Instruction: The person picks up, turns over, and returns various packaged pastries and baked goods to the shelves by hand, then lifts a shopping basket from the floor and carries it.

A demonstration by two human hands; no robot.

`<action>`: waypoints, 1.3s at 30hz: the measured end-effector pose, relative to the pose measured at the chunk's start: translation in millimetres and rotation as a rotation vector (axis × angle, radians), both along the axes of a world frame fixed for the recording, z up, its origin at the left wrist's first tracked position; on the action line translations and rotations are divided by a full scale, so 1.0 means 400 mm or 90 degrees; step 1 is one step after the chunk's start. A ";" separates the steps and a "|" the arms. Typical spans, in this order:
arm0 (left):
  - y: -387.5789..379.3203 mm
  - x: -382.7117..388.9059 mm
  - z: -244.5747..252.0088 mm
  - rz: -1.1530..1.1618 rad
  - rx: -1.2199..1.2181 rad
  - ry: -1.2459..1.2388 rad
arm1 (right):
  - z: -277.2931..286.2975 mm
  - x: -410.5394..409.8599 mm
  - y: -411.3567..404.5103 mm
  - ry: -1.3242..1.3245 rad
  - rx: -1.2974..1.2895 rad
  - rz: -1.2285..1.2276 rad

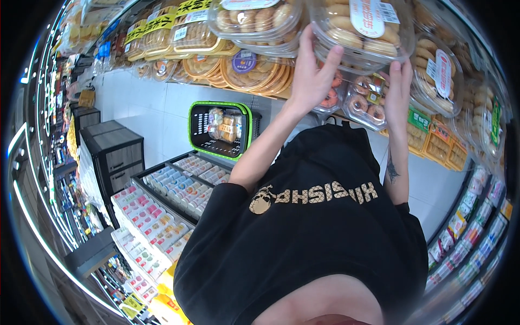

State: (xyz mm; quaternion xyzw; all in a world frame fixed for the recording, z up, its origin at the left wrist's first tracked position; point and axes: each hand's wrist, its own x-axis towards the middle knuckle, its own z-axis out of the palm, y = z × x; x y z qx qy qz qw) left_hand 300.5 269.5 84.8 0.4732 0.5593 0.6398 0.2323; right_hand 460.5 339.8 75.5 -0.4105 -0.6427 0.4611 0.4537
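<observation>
My left hand (315,75) rests its thumb and fingers along the left lower edge of a clear plastic box of pastries (345,38). On that box's right lower corner lies my right hand (398,79), its fingertips against the plastic. The box bears a white oval label and sits atop another clear box, so I cannot tell whether both are gripped. Below, between my forearms, are clear trays of ring-shaped pastries (365,106). A similar stack of pastry boxes (260,24) stands left of my left hand, and a labelled box of pastries (434,75) is right of my right hand.
A black shopping basket with a green rim (191,132), holding packaged baked goods, stands at left. Round cookie tubs (248,73) line the display's front edge. Racks of small cups (178,183) and a dark drawer cabinet (122,150) are at left; shelves of packets (467,239) curve at right.
</observation>
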 end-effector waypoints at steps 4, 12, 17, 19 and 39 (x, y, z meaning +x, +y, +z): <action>0.004 -0.013 -0.003 0.032 -0.013 0.035 | -0.010 -0.013 0.001 -0.076 0.031 -0.040; 0.003 -0.034 -0.004 0.030 -0.024 0.036 | -0.020 -0.034 -0.012 -0.104 0.051 -0.076; -0.015 -0.029 -0.018 0.055 -0.042 -0.039 | -0.022 -0.052 -0.025 -0.067 -0.009 -0.090; -0.040 -0.023 -0.035 0.069 -0.014 -0.034 | -0.024 -0.066 -0.043 -0.026 0.011 -0.113; -0.536 -0.748 -0.492 0.190 -0.501 -0.280 | -0.521 -0.647 -0.189 -0.392 -0.376 0.308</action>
